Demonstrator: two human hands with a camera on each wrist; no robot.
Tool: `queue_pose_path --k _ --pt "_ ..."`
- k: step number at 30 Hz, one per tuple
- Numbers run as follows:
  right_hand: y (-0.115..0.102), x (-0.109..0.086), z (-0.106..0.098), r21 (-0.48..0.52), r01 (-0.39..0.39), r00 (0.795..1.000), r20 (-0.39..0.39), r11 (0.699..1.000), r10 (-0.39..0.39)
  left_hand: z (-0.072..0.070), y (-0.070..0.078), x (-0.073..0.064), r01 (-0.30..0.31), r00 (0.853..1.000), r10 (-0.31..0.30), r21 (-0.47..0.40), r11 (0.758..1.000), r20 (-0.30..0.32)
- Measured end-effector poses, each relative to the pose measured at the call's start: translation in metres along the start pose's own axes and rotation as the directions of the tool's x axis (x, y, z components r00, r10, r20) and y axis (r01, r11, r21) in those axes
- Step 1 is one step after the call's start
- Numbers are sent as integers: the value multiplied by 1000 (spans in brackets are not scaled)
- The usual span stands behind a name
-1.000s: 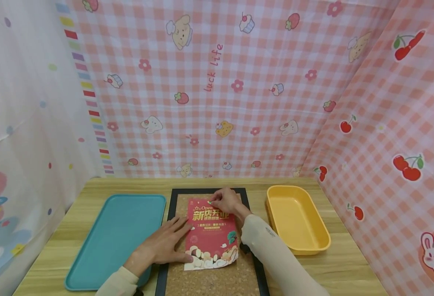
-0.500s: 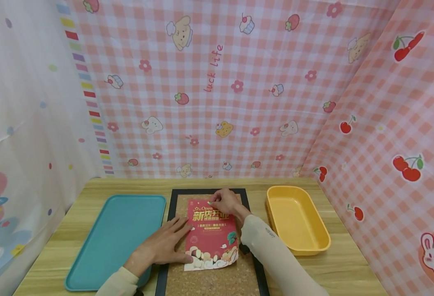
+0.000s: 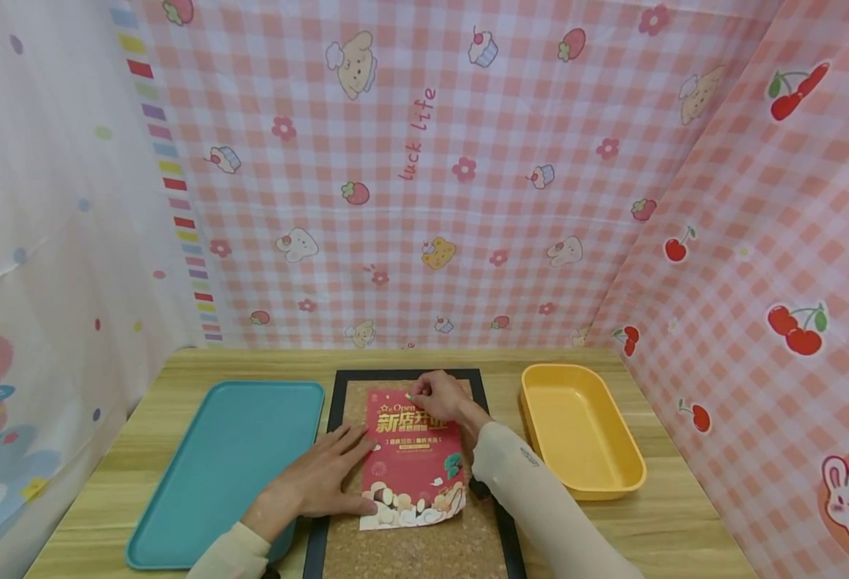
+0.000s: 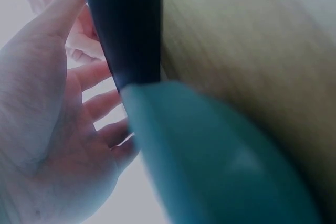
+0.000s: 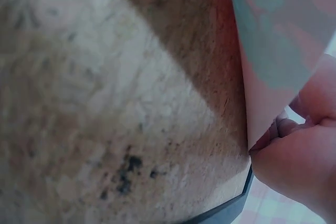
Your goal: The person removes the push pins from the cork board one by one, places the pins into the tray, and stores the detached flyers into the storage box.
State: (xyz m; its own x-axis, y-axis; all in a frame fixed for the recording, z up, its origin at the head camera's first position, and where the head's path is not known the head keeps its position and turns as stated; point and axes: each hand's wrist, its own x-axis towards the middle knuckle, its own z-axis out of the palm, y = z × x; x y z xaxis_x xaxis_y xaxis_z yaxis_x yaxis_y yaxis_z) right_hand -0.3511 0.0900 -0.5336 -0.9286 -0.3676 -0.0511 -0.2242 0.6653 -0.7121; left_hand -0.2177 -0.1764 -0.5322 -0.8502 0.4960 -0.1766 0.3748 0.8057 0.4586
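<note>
A red poster [image 3: 413, 470] with gold lettering lies on a black-framed cork board [image 3: 410, 555]. Its lower right corner curls up slightly, and in the right wrist view one side of the poster [image 5: 294, 35] stands away from the cork. My left hand [image 3: 323, 474] rests with spread, straight fingers along the poster's left edge, thumb over its lower left corner. At the poster's top, thumb and forefinger of my right hand [image 3: 442, 394] pinch a small green pin [image 3: 410, 397], mostly hidden by the fingertips. In the left wrist view my left hand [image 4: 58, 114] shows from its palm side.
A flat teal tray [image 3: 236, 466] lies left of the board, under my left forearm at its near corner. To the right stands a yellow bin [image 3: 587, 434], near my right sleeve. The wooden table [image 3: 678, 515] is bordered by patterned cloth behind and at both sides.
</note>
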Motion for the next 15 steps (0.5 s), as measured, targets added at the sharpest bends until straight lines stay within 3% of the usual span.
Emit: queue_pose_path --k 15 --pt "1 -6 -3 64 17 1000 -20 998 -16 0 1 -1 5 1000 -5 3 1000 0"
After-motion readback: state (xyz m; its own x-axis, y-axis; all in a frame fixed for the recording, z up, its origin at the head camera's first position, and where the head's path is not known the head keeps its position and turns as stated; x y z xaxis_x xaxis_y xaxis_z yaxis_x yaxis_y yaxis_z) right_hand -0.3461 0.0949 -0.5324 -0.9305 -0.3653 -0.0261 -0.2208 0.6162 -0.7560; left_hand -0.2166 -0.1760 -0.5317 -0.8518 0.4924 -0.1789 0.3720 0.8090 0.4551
